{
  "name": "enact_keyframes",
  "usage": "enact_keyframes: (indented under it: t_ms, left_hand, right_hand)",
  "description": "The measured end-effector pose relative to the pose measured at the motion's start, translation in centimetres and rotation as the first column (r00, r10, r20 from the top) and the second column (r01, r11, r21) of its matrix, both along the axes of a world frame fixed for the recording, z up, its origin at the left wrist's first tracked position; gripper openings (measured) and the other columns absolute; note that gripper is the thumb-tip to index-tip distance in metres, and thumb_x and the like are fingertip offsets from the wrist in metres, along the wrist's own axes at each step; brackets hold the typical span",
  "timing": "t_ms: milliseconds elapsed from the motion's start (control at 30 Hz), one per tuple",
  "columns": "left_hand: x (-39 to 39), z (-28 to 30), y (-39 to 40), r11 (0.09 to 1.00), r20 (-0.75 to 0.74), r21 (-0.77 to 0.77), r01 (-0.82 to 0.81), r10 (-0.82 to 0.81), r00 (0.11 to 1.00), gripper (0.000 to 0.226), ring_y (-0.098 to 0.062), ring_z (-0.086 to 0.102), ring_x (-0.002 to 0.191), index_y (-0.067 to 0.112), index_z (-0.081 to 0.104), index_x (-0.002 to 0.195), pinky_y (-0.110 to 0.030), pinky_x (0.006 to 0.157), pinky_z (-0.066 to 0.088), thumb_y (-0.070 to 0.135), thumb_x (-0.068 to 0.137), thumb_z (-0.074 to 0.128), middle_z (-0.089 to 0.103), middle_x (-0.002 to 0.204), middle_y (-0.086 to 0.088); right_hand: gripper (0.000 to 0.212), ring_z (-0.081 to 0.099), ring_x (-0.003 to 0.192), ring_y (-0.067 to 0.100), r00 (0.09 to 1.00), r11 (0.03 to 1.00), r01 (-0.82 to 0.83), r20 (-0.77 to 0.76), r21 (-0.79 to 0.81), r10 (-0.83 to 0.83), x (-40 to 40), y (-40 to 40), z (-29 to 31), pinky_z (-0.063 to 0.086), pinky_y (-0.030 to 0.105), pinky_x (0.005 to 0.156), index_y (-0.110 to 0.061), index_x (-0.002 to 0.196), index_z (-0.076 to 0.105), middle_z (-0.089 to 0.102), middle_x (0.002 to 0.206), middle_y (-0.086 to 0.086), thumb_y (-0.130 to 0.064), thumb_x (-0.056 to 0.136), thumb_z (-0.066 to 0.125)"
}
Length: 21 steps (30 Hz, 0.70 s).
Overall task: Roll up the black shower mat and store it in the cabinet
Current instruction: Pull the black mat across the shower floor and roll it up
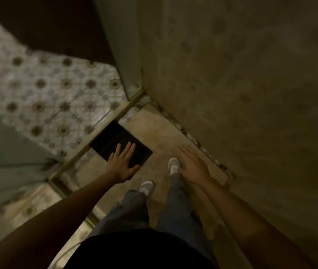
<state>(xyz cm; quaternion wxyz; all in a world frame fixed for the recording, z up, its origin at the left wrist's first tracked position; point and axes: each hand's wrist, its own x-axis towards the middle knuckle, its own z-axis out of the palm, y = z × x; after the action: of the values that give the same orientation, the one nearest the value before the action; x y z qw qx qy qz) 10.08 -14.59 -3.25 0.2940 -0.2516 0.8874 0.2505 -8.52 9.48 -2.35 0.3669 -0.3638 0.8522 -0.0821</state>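
Observation:
The black shower mat (115,141) lies flat on the beige shower floor, against the raised threshold. My left hand (124,162) hovers over the mat's near edge, fingers spread, holding nothing; whether it touches the mat I cannot tell. My right hand (193,166) is stretched out to the right of the mat, fingers apart and empty, above the floor by the wall. No cabinet shows in this view.
A tiled wall (251,94) rises close on the right. The threshold (103,127) runs diagonally, with patterned floor tiles (47,90) beyond it. My two feet in grey shoes (146,186) stand on the shower floor just behind the mat.

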Motion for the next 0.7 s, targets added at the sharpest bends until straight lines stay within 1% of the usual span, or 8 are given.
enact_keyframes:
  t_ms: [100,200,300,400,500,567,600,700]
  left_hand:
    - [3.3,-1.6,0.6,0.965,0.009,-0.024,-0.261,0.261,0.965,0.085,-0.031,-0.014,0.150,0.030,-0.010,0.155,-0.051,0.121,0.006,0.063,0.094,0.039,-0.011,0.165,0.002]
    - [6.4,-3.4,2.5,0.858,0.021,-0.056,-0.511,0.513,0.858,0.084,-0.032,-0.013,0.150,0.028,-0.005,0.157,-0.053,0.121,0.007,0.055,0.096,0.045,-0.008,0.165,0.001]
    - [8.5,-5.1,5.2,0.755,0.065,-0.055,-0.653,0.655,0.753,0.083,-0.034,-0.011,0.150,0.025,-0.006,0.157,-0.053,0.121,0.009,0.053,0.097,0.044,-0.008,0.166,0.000]
    - [9.7,-6.8,7.6,0.696,0.072,-0.025,-0.717,0.717,0.693,0.082,-0.034,-0.014,0.149,0.026,-0.005,0.157,-0.054,0.121,0.007,0.054,0.097,0.043,-0.011,0.165,0.000]
    - [10.4,-8.8,9.0,0.661,0.053,0.016,-0.750,0.749,0.661,0.081,-0.033,-0.017,0.149,0.030,-0.001,0.157,-0.054,0.121,0.004,0.054,0.096,0.046,-0.012,0.165,0.001]
    - [10.5,-10.9,9.3,0.657,0.040,0.055,-0.752,0.751,0.659,0.081,-0.031,-0.017,0.149,0.031,-0.001,0.157,-0.052,0.120,0.001,0.054,0.096,0.046,-0.011,0.166,0.003]
    - [10.5,-12.4,9.2,0.659,0.031,0.073,-0.748,0.749,0.662,0.081,-0.030,-0.017,0.149,0.032,-0.001,0.157,-0.051,0.120,0.001,0.053,0.096,0.047,-0.011,0.166,0.003]
    - [10.3,-19.0,8.1,0.722,-0.007,0.083,-0.687,0.690,0.724,0.079,-0.027,-0.012,0.150,0.031,0.002,0.157,-0.050,0.120,0.004,0.055,0.095,0.045,-0.007,0.166,0.004]
  right_hand:
    - [0.079,0.012,0.154,0.018,0.978,0.983,-0.180,0.102,-0.027,0.182,-1.8,-4.1,-3.0,0.022,0.039,0.122,-0.019,0.159,0.019,0.016,0.167,-0.001,-0.026,0.096,0.065]
    - [0.080,0.012,0.153,0.020,0.926,0.943,-0.329,0.181,-0.050,0.332,-3.0,-7.3,-6.3,0.022,0.037,0.122,-0.018,0.159,0.019,0.016,0.167,0.001,-0.022,0.094,0.067]
    - [0.081,0.009,0.154,0.019,0.862,0.881,-0.472,0.200,-0.022,0.466,-4.1,-8.8,-9.4,0.018,0.034,0.122,-0.018,0.159,0.018,0.014,0.168,0.001,-0.024,0.094,0.066]
    - [0.080,0.010,0.154,0.019,0.834,0.854,-0.521,0.200,-0.020,0.514,-4.3,-9.3,-11.7,0.016,0.034,0.123,-0.017,0.159,0.019,0.015,0.167,0.002,-0.026,0.095,0.067]
    - [0.079,0.014,0.153,0.021,0.809,0.831,-0.557,0.220,-0.007,0.545,-3.4,-9.4,-13.7,0.017,0.035,0.123,-0.015,0.159,0.019,0.016,0.167,0.004,-0.027,0.096,0.066]
    - [0.078,0.019,0.152,0.022,0.801,0.823,-0.568,0.240,0.013,0.549,-2.7,-9.4,-15.5,0.020,0.036,0.123,-0.014,0.158,0.021,0.018,0.166,0.006,-0.024,0.096,0.066]
    - [0.077,0.024,0.150,0.023,0.806,0.828,-0.560,0.247,0.019,0.539,-2.3,-9.4,-16.7,0.023,0.037,0.122,-0.014,0.158,0.023,0.022,0.165,0.007,-0.024,0.096,0.067]
    - [0.071,0.043,0.138,0.028,0.834,0.849,-0.528,0.205,0.028,0.512,-1.1,-10.4,-22.1,0.036,0.036,0.110,-0.015,0.153,0.035,0.041,0.155,0.011,-0.029,0.093,0.071]
